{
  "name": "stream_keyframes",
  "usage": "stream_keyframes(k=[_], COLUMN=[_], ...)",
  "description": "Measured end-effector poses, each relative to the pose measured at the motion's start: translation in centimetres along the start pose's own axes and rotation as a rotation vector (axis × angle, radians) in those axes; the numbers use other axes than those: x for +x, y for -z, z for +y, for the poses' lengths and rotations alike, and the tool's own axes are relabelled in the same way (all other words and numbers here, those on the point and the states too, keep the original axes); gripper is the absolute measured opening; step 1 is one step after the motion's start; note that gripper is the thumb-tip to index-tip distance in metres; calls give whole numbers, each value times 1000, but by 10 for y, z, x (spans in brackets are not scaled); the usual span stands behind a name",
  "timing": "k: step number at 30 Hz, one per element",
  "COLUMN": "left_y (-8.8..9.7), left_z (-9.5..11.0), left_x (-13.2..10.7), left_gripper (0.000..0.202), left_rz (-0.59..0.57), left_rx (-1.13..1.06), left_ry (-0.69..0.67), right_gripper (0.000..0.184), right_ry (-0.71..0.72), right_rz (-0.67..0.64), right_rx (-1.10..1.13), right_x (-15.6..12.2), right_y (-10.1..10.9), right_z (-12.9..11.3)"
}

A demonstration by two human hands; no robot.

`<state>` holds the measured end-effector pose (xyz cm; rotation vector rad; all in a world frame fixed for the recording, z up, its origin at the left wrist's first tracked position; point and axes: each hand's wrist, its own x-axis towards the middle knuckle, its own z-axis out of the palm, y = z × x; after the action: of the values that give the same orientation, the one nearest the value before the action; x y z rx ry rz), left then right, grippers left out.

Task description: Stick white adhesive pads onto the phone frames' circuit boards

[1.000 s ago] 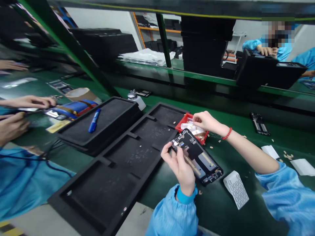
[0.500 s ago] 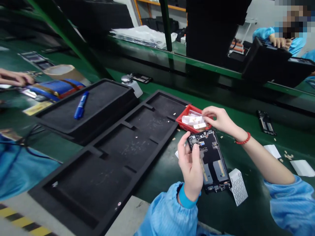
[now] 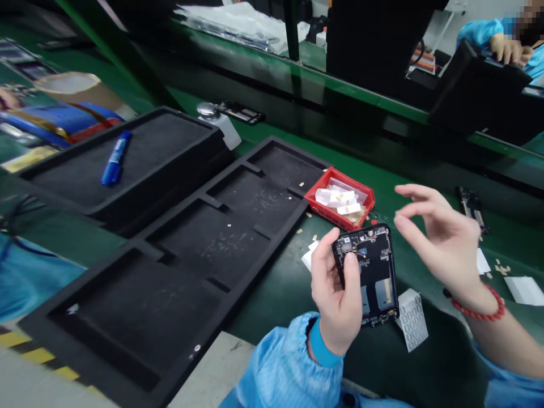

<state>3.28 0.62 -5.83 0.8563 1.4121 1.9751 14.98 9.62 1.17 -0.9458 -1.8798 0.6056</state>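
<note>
My left hand point(image 3: 338, 289) holds a smartphone point(image 3: 374, 272) without its back cover, thumb on its upper left part. The phone's circuit boards and black inner parts show, tilted up toward me. To the right of the phone's top end, my right hand point(image 3: 442, 243) hangs in the air with fingers apart and nothing visible in them. A red bin point(image 3: 317, 208) just beyond the phone holds white paper pieces and small tan bits. Under the phone's lower right edge lies a white sheet with grey printed shapes point(image 3: 413, 320).
A long black compartment tray point(image 3: 249, 292) lies to the left. Beside it, a black box point(image 3: 170, 141) bears a blue marker point(image 3: 117, 158). Another opened phone point(image 3: 472, 209) and white paper point(image 3: 525, 290) lie at the right. Across the bench a co-worker's hand point(image 3: 508, 48) rests on black casing.
My right hand has left the red bin, moving right and toward me. The left hand still holds the phone, slightly shifted right in view. The camera view has turned a little.
</note>
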Motion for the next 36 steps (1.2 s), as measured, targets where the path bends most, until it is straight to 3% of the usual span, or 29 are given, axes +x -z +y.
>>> stream_keyframes(k=[4, 7, 15, 24, 36], left_y=[0, -1, -1, 1, 0], left_z=[-2, -2, -2, 0, 4], left_x=[-2, -1, -2, -1, 1], left_gripper=[37, 38, 38, 37, 39], left_rz=[4, 2, 3, 25, 31], left_rx=[5, 12, 61, 149, 108], left_ry=[-161, -198, -231, -272, -288], right_gripper=[11, 13, 19, 20, 21], right_ry=[-87, -105, -100, -35, -27], right_rz=[-99, -134, -93, 11, 6], right_rx=[109, 170, 218, 119, 143], right_x=[-29, -36, -37, -39, -41], right_y=[-3, -9, -18, -23, -24], right_z=[-20, -21, -18, -22, -23])
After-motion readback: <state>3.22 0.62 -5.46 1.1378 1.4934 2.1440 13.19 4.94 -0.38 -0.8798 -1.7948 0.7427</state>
